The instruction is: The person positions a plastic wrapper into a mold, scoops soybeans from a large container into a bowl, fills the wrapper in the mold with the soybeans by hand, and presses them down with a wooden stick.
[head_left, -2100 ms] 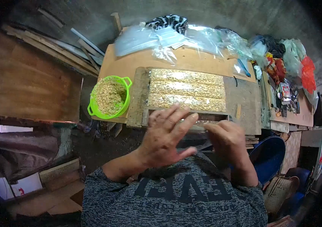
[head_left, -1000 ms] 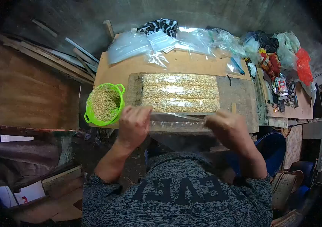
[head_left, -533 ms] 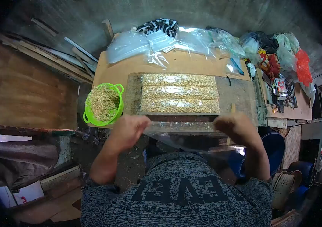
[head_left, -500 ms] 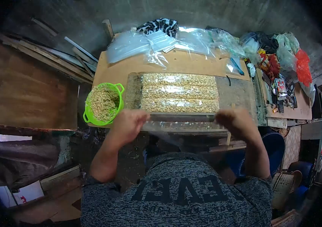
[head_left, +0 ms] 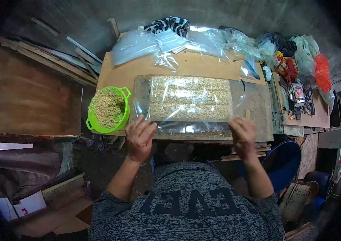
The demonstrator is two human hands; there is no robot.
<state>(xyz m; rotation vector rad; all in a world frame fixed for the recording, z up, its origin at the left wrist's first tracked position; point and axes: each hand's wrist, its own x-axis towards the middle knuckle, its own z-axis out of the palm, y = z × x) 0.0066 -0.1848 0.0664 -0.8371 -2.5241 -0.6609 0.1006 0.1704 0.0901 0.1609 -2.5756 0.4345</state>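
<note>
A clear plastic sheet [head_left: 190, 128] lies over three side-by-side rows of pale yellow, grain-like pieces [head_left: 190, 96] on a board. Near the front left, my left hand [head_left: 139, 138] pinches the sheet's corner between thumb and fingers. On the opposite side, my right hand [head_left: 242, 134] has its fingers closed on the front right corner. Glare on the plastic partly veils the rows. Left of the board stands a green basin [head_left: 128, 108] with loose pieces of the same look inside.
Stacked clear plastic sheets [head_left: 134, 48] and crumpled bags [head_left: 234, 44] line the back of the table [head_left: 118, 74]. Small tools and packets [head_left: 298, 94] sit at the right. A large wooden panel [head_left: 30, 92] stands at the left, a blue tub [head_left: 285, 160] below right.
Both hands have come down and slightly toward my body, at the table's front edge. The clear sheet now spreads flatter over the rows and past the front edge of the rows.
</note>
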